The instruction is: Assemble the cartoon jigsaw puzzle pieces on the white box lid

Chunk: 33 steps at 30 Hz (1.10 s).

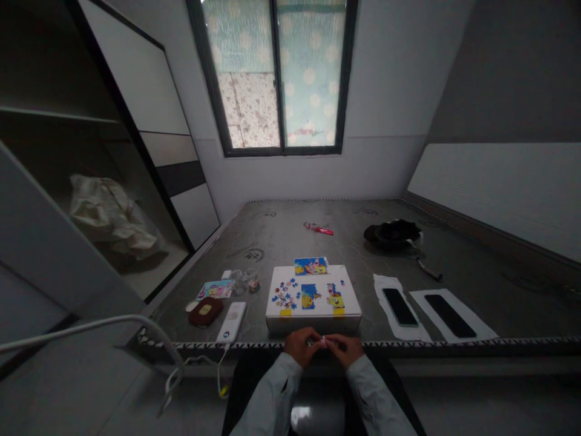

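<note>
My left hand (301, 346) and my right hand (344, 349) meet just in front of a white box (313, 324), both closed in a pinch. Between their fingertips is a small pale pinkish thing (324, 341), too small to name. On the box lid lie loose jigsaw pieces (285, 297) in a heap at the left. Two partly joined jigsaw sections, one (309, 297) in the middle and one (336, 298) at the right, show cartoon figures. A cartoon picture card (311, 266) stands at the box's far edge.
Left of the box are a white power bank (232, 323) with a cable, a brown pouch (206, 312), a picture card (215, 290) and small clear containers (245, 280). To the right lie two phones (399, 306) on white cloths. Farther back are a black cap (393, 234) and a red item (319, 228).
</note>
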Each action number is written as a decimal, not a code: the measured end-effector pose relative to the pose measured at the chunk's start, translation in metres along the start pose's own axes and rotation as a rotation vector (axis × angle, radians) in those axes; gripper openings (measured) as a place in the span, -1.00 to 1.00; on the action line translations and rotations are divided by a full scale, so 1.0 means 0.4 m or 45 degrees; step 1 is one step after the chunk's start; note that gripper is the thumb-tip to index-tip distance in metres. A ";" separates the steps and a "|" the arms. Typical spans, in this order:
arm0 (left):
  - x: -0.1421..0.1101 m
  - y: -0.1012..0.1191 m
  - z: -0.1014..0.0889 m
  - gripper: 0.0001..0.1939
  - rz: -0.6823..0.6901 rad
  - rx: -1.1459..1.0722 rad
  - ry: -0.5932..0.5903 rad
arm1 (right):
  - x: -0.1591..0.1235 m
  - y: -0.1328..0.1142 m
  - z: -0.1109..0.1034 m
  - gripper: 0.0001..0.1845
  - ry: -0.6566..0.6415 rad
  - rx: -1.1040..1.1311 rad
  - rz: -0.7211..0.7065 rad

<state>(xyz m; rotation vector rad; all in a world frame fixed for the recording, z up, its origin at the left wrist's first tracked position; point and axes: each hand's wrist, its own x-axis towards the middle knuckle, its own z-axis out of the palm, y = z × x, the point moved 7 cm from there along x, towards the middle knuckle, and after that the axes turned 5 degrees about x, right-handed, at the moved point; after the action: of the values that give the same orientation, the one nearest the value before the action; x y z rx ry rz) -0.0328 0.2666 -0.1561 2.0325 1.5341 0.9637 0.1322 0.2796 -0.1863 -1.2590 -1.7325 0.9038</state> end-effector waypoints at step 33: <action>-0.002 -0.004 0.016 -0.80 0.048 0.027 -0.091 | -0.001 0.021 0.021 -0.63 0.017 -0.172 -0.089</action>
<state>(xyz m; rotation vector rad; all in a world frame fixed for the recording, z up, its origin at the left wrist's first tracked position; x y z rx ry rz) -0.0294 0.2666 -0.1618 2.0942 1.4798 0.8821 0.1281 0.2804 -0.1975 -1.2794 -1.8411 0.7470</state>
